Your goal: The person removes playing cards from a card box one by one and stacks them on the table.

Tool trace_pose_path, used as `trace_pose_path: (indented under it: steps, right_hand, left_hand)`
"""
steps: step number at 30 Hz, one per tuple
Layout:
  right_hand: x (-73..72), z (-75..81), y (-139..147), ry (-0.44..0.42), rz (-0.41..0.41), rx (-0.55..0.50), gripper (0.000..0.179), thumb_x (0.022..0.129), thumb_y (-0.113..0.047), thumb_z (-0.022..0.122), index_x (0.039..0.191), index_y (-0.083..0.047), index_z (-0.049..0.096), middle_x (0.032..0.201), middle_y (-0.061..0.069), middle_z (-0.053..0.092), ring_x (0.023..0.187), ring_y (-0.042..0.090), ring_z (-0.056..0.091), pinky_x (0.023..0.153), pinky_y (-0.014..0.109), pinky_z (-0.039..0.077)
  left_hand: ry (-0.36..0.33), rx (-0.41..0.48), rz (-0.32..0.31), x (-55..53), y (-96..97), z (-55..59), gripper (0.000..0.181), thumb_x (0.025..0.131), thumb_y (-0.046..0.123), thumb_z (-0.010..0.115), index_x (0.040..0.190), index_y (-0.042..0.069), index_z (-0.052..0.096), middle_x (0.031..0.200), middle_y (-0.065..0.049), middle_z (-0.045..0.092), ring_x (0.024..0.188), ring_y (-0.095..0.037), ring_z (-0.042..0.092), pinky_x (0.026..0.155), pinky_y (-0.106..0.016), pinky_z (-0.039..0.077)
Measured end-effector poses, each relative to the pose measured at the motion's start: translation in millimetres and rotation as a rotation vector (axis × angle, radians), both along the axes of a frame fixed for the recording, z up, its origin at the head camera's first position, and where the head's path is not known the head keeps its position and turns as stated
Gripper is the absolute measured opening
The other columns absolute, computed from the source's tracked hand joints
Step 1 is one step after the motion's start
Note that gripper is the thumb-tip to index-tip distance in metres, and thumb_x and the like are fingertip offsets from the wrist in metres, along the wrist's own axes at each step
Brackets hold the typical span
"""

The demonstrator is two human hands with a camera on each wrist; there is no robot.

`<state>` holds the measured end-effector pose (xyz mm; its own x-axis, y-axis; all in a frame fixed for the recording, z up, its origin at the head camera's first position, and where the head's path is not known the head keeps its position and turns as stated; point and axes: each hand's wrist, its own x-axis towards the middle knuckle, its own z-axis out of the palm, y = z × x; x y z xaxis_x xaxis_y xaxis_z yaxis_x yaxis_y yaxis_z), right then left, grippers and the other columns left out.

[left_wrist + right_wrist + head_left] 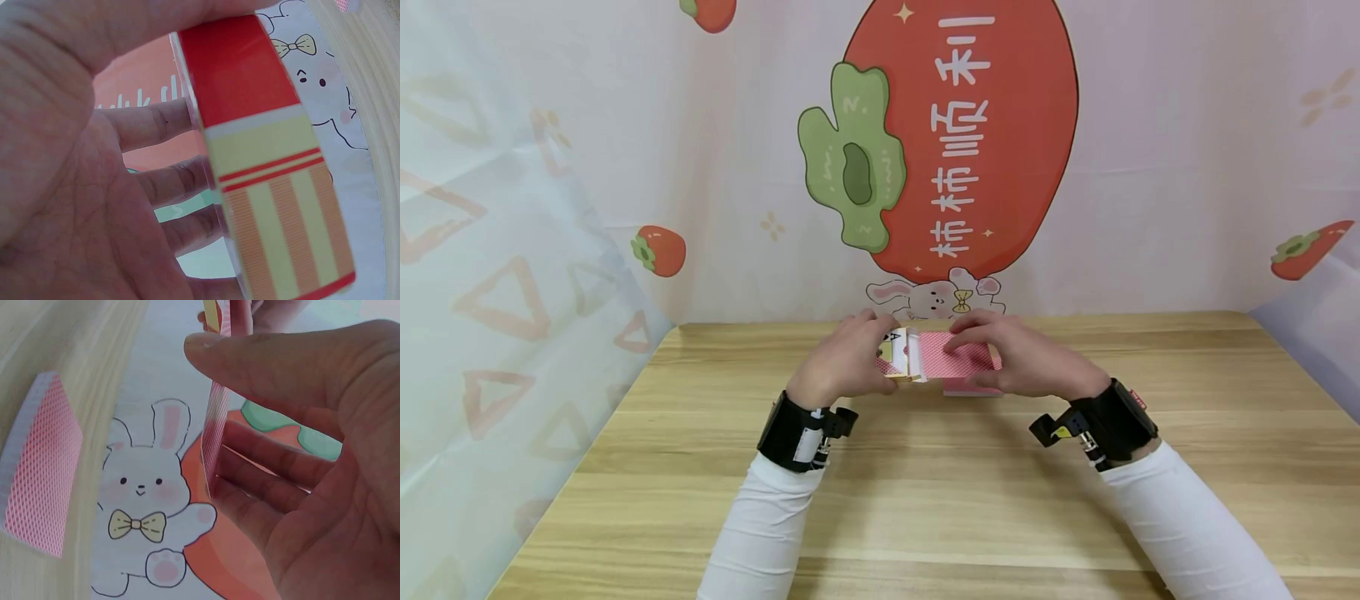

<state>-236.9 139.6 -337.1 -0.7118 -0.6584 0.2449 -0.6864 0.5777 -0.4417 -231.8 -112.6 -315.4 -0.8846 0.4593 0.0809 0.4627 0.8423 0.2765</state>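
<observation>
In the head view my left hand (pixel 850 357) grips a small playing-card box (pixel 892 354) with a letter A on its face. The left wrist view shows the box's narrow side (pixel 269 156), red above and cream with orange-brown stripes below, between the thumb and the fingers. My right hand (pixel 1033 357) pinches a thin set of playing cards (pixel 943 357) with red-and-white patterned backs, thumb on one side and fingers on the other. The cards' left end lies right at the box's white open end (pixel 914 357). Below them, a stack of cards (pixel 47 462) lies on the table.
The wooden table (pixel 910 517) runs back to a printed cloth (pixel 1165 167) hanging behind it, with a large persimmon and a rabbit. Both hands are close to the table's back edge. A black wrist camera band (pixel 1112 421) sits on each wrist.
</observation>
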Motion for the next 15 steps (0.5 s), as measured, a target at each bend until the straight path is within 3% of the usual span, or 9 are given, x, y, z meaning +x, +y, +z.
trace_pose_path:
  steps: [15]
  right_hand:
    - [-8.4, 1.0, 19.1, 0.053, -0.009, -0.027, 0.037, 0.073, -0.018, 0.075, 0.108, -0.02, 0.066, 0.119, -0.002, 0.051, 0.11, 0.019, 0.047, 0.084, 0.034, 0.044]
  left_hand:
    - [-0.015, 0.04, 0.018, -3.2, -13.5, 3.0, 0.07, 0.056, 0.025, 0.08, 0.12, 0.013, 0.054, 0.098, -0.002, 0.049, 0.089, -0.016, 0.044, 0.075, -0.028, 0.039]
